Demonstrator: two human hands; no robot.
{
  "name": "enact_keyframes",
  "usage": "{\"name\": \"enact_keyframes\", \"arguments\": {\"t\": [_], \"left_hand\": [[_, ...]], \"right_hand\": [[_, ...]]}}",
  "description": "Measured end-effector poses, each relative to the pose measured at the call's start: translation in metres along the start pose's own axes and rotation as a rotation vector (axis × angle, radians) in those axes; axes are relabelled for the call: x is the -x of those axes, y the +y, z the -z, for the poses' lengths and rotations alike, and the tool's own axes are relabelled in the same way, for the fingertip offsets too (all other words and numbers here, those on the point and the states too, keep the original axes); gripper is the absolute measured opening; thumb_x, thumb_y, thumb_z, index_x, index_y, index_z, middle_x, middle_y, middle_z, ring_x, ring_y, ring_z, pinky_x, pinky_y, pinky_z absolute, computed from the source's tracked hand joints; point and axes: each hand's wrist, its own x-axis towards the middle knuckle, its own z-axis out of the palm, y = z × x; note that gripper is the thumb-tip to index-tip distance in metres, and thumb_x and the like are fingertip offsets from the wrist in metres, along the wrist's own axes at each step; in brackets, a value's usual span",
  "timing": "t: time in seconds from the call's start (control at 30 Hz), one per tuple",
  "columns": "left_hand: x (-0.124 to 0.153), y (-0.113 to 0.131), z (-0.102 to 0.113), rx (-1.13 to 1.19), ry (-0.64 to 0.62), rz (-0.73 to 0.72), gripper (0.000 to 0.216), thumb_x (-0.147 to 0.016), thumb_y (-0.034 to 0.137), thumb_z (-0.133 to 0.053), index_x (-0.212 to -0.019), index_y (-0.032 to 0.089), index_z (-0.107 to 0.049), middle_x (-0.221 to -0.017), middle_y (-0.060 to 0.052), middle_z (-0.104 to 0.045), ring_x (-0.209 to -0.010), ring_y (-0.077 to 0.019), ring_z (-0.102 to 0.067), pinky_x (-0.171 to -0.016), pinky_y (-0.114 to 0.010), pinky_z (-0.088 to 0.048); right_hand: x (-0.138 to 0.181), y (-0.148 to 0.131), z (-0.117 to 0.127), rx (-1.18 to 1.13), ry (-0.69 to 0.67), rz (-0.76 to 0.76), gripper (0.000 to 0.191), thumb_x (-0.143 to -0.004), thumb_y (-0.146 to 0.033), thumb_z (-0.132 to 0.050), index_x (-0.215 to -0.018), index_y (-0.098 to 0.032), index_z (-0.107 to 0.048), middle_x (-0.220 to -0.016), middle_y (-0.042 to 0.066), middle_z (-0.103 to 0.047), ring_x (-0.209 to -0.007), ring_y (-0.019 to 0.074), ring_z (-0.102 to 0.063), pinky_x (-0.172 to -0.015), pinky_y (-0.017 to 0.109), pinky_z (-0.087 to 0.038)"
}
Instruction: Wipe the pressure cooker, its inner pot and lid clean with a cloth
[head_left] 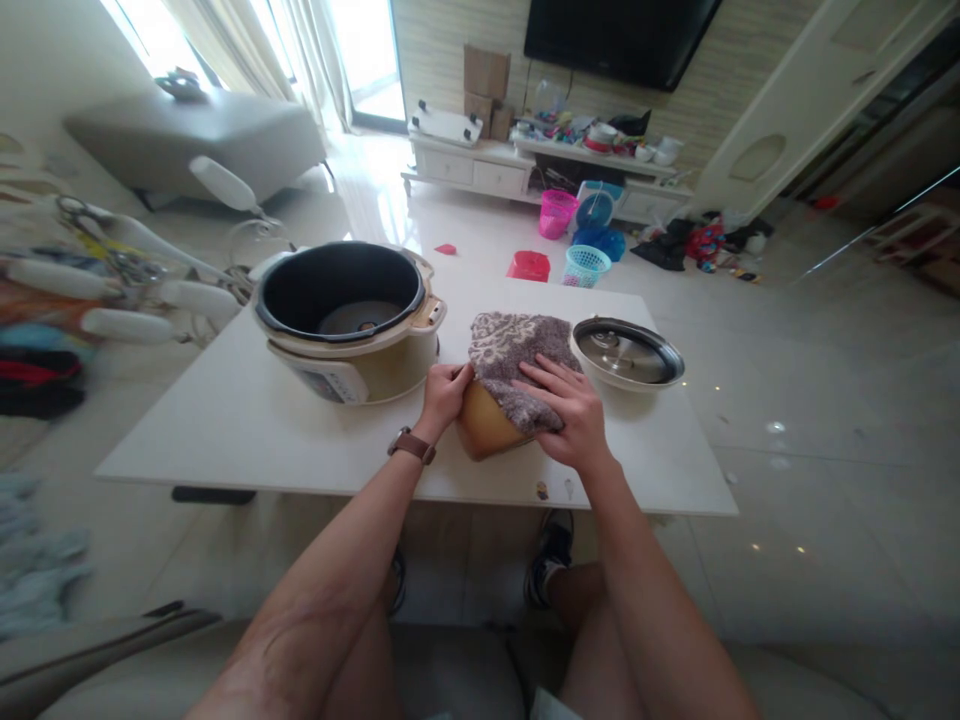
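A bright living room lay behind a low white surface, with a sofa by the window at the far left, a TV cabinet along the back wall and plastic baskets on the glossy floor. At the left edge some white-handled utensils showed only as a blur.

On the surface, left of centre, stood an open electric cooker, its dark bowl bare and its control panel facing the person. Just right of it the left hand, a brown-strapped watch on its wrist, gripped the left side of a tan pot, fingers curled tight against its wall. The pot sat tilted near the front edge of the surface, touching the cooker's base or just beside it; which could not be told. A grey patterned towel draped over its top and right side. The right hand lay flat on the towel, fingers spread and pressing the cloth onto the pot.

Wiping this way would likely go best with the left hand bracing the pot firmly while the right moved the towel in short overlapping strokes, turning the pot bit by bit. The pot was close to the front edge, so drawing it inward seemed wise.

Right of the towel, a steel lid lay knob-up, apart from both hands.
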Motion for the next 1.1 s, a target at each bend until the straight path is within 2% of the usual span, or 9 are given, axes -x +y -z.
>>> {"name": "enact_keyframes", "arguments": {"t": [0.13, 0.3, 0.43, 0.57, 0.73, 0.87, 0.97, 1.03, 1.1], "left_hand": [[0.003, -0.006, 0.0, 0.029, 0.02, 0.001, 0.072, -0.085, 0.071, -0.063, -0.051, 0.022, -0.023, -0.053, 0.004, -0.019, -0.053, -0.0087, -0.016, -0.052, -0.031, -0.01], [0.007, -0.025, 0.005, 0.021, 0.076, -0.012, 0.078, -0.079, 0.089, -0.054, -0.05, 0.023, -0.024, -0.052, 0.004, -0.019, -0.053, -0.0097, -0.016, -0.052, -0.032, -0.012], [0.01, -0.035, 0.01, 0.001, 0.095, -0.008, 0.079, -0.078, 0.097, -0.044, -0.052, 0.024, -0.027, -0.053, 0.003, -0.023, -0.055, -0.0115, -0.02, -0.053, -0.032, -0.015], [0.006, -0.019, 0.012, 0.012, 0.058, -0.092, 0.069, -0.087, 0.08, -0.053, -0.057, 0.023, -0.031, -0.059, 0.003, -0.028, -0.059, -0.0123, -0.025, -0.056, -0.031, -0.02], [-0.003, 0.01, 0.009, -0.014, -0.035, -0.1, 0.063, -0.091, 0.068, -0.057, -0.058, 0.022, -0.028, -0.061, 0.003, -0.023, -0.059, -0.0113, -0.022, -0.056, -0.03, -0.017], [-0.007, 0.012, 0.006, -0.044, -0.036, -0.052, 0.067, -0.089, 0.068, -0.058, -0.054, 0.022, -0.025, -0.057, 0.004, -0.019, -0.056, -0.0095, -0.017, -0.055, -0.031, -0.013], [-0.007, 0.01, 0.005, -0.034, -0.045, -0.047, 0.068, -0.089, 0.068, -0.06, -0.052, 0.022, -0.024, -0.056, 0.004, -0.018, -0.054, -0.0087, -0.016, -0.054, -0.031, -0.012], [-0.007, 0.009, 0.004, -0.028, -0.054, -0.051, 0.069, -0.089, 0.068, -0.059, -0.051, 0.022, -0.024, -0.055, 0.004, -0.019, -0.053, -0.0084, -0.017, -0.053, -0.03, -0.012], [-0.007, 0.008, 0.004, -0.029, -0.06, -0.061, 0.069, -0.088, 0.069, -0.058, -0.05, 0.022, -0.025, -0.054, 0.004, -0.019, -0.053, -0.0084, -0.017, -0.053, -0.03, -0.012]], "right_hand": [[0.005, 0.022, -0.01, -0.188, 0.233, -0.224, 0.046, -0.084, -0.03, -0.066, -0.128, -0.026, -0.076, -0.141, 0.006, -0.071, -0.139, 0.0337, -0.06, -0.117, 0.052, -0.046], [0.009, 0.049, -0.027, -0.395, 0.489, -0.676, 0.035, -0.086, -0.048, -0.07, -0.097, -0.017, -0.08, -0.095, 0.01, -0.081, -0.098, 0.0332, -0.075, -0.094, 0.048, -0.059], [0.011, 0.065, -0.033, -0.429, 0.539, -0.833, 0.036, -0.081, -0.05, -0.071, -0.09, -0.016, -0.08, -0.089, 0.009, -0.08, -0.097, 0.0336, -0.074, -0.092, 0.046, -0.057], [0.013, 0.073, -0.034, -0.429, 0.511, -0.883, 0.04, -0.079, -0.053, -0.072, -0.091, -0.016, -0.08, -0.086, 0.01, -0.08, -0.097, 0.0342, -0.074, -0.093, 0.046, -0.057], [0.014, 0.069, -0.036, -0.424, 0.506, -0.864, 0.042, -0.08, -0.053, -0.072, -0.094, -0.015, -0.081, -0.086, 0.01, -0.081, -0.098, 0.0344, -0.074, -0.094, 0.045, -0.057], [0.012, 0.057, -0.03, -0.319, 0.464, -0.778, 0.037, -0.085, -0.049, -0.068, -0.093, -0.016, -0.081, -0.086, 0.01, -0.081, -0.095, 0.0353, -0.075, -0.091, 0.047, -0.058], [0.007, 0.038, -0.017, -0.181, 0.33, -0.457, 0.035, -0.088, -0.038, -0.064, -0.113, -0.021, -0.08, -0.113, 0.01, -0.081, -0.116, 0.0352, -0.072, -0.103, 0.049, -0.055], [0.002, 0.021, -0.007, -0.08, 0.175, -0.19, 0.046, -0.085, -0.031, -0.064, -0.129, -0.027, -0.076, -0.137, 0.006, -0.073, -0.136, 0.034, -0.062, -0.115, 0.051, -0.047], [-0.003, 0.005, -0.001, 0.0, 0.028, -0.007, 0.054, -0.081, -0.028, -0.066, -0.135, -0.032, -0.073, -0.149, 0.002, -0.066, -0.147, 0.0331, -0.053, -0.122, 0.052, -0.04]]}}
